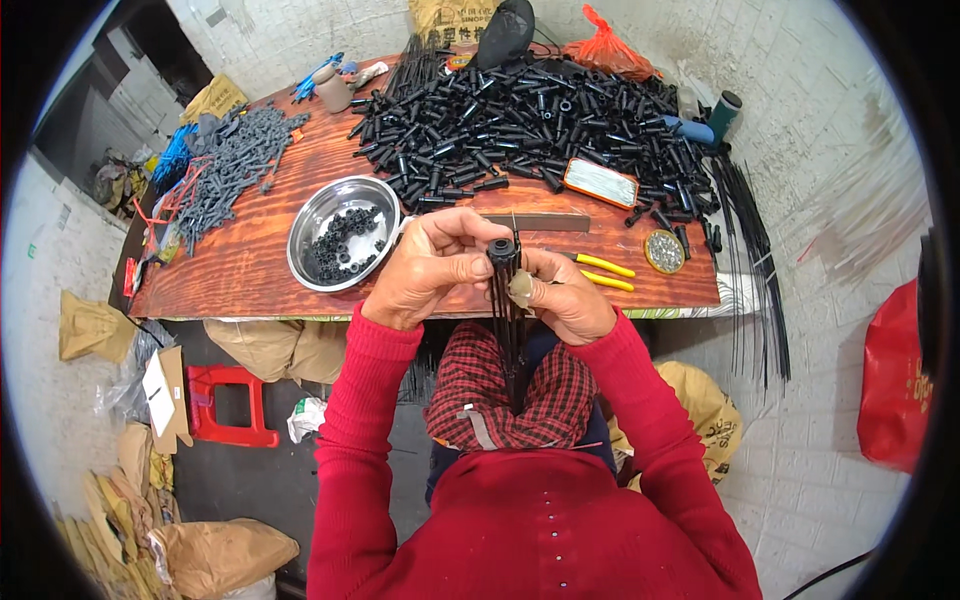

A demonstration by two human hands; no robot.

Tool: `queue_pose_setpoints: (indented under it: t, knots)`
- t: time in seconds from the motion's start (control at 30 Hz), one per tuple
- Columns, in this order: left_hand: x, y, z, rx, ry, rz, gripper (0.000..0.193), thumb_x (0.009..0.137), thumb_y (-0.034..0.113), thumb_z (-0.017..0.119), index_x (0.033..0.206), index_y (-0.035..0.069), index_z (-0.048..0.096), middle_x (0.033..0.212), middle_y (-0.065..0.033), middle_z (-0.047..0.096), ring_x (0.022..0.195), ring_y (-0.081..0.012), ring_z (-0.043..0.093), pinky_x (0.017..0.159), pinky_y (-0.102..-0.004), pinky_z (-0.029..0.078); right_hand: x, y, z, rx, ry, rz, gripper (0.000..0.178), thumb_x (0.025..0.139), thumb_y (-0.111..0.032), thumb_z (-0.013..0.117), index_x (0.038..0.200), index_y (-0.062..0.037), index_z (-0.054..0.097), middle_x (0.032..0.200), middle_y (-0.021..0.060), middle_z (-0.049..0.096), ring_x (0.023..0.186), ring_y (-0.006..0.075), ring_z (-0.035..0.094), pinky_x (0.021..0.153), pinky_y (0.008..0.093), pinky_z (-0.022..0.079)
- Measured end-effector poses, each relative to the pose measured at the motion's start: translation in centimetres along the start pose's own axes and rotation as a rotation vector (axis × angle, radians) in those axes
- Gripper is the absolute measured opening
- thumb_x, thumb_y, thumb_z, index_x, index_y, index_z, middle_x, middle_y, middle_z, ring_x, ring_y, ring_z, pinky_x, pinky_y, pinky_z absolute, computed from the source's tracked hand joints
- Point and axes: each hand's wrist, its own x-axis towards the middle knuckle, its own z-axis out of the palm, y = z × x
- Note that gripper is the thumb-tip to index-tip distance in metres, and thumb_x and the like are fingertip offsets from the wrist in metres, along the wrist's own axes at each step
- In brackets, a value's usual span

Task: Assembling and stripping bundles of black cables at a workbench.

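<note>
Above the table's front edge, both my hands are closed around a black tubular piece (502, 250) with a round, ringed top end. Thin black rods (510, 345) hang below it, down toward the checked cloth on my lap. My left hand (430, 265) pinches near the top with thumb and forefinger. Lower down, my right hand (570, 295) grips from the other side, with a tan covering (521, 288) on its thumb. How the rods join the tubular piece is hidden by my fingers. Left of my hands stands a steel bowl (300, 262) with small black rings in it.
Yellow-handled pliers (606, 268) lie right of my hands. Behind are a dark flat bar (545, 222), a heap of black tubular pieces (480, 125), a white-topped tray (600, 184) and a dish of small metal parts (663, 252). Grey pieces (240, 160) lie left; a red stool (235, 437) stands below.
</note>
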Motion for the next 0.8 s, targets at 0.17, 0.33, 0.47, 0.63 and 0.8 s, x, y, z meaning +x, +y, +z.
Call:
queue_pose_setpoints:
  t: [0.17, 0.33, 0.47, 0.63, 0.8]
  knots:
    - [0.0, -0.7, -1.5, -0.053, -0.032, 0.004, 0.036, 0.080, 0.000, 0.072, 0.113, -0.004, 0.062, 0.099, -0.0089, 0.067, 0.087, -0.0125, 0.064, 0.077, -0.0256, 0.052, 0.4, 0.4, 0.6, 0.000, 0.053, 0.013, 0.036, 0.089, -0.026, 0.067, 0.114, -0.0014, 0.060, 0.098, 0.0008, 0.065, 0.085, 0.0080, 0.061, 0.077, 0.0230, 0.049]
    - [0.0, -0.3, 0.7, 0.202, 0.276, 0.069, 0.048, 0.082, 0.011, 0.074, 0.124, -0.003, 0.056, 0.105, -0.0089, 0.066, 0.088, -0.0130, 0.063, 0.075, -0.0250, 0.051, 0.4, 0.0, 2.3, -0.104, 0.255, -0.109, 0.031, 0.092, -0.020, 0.064, 0.116, -0.0012, 0.061, 0.106, 0.0017, 0.064, 0.094, 0.0067, 0.058, 0.081, 0.0234, 0.047]
    - [-1.1, 0.3, 1.5, 0.431, 0.359, 0.133, 0.040, 0.083, 0.002, 0.069, 0.121, -0.004, 0.059, 0.104, -0.0073, 0.065, 0.091, -0.0118, 0.062, 0.080, -0.0236, 0.050, 1.5, 1.6, 2.1, -0.212, 0.378, -0.204, 0.023, 0.090, -0.016, 0.066, 0.103, 0.0020, 0.063, 0.090, 0.0022, 0.065, 0.079, 0.0061, 0.057, 0.071, 0.0239, 0.047]
    - [-1.1, 0.7, 2.2, 0.541, 0.441, 0.104, 0.036, 0.082, 0.002, 0.071, 0.116, -0.004, 0.062, 0.095, -0.0046, 0.065, 0.085, -0.0084, 0.060, 0.077, -0.0207, 0.048, 1.9, 2.3, 2.4, -0.405, 0.365, -0.229, 0.024, 0.092, -0.015, 0.064, 0.110, 0.0000, 0.061, 0.094, -0.0002, 0.063, 0.082, 0.0052, 0.056, 0.073, 0.0225, 0.047]
    - [-1.2, 1.2, 3.0, 0.582, 0.391, 0.160, 0.027, 0.084, 0.000, 0.068, 0.110, -0.003, 0.064, 0.092, -0.0030, 0.064, 0.082, -0.0076, 0.059, 0.075, -0.0208, 0.047, 0.9, 1.2, 2.5, -0.392, 0.300, -0.212, 0.024, 0.094, -0.020, 0.061, 0.107, 0.0002, 0.060, 0.093, 0.0000, 0.062, 0.081, 0.0058, 0.056, 0.070, 0.0235, 0.047]
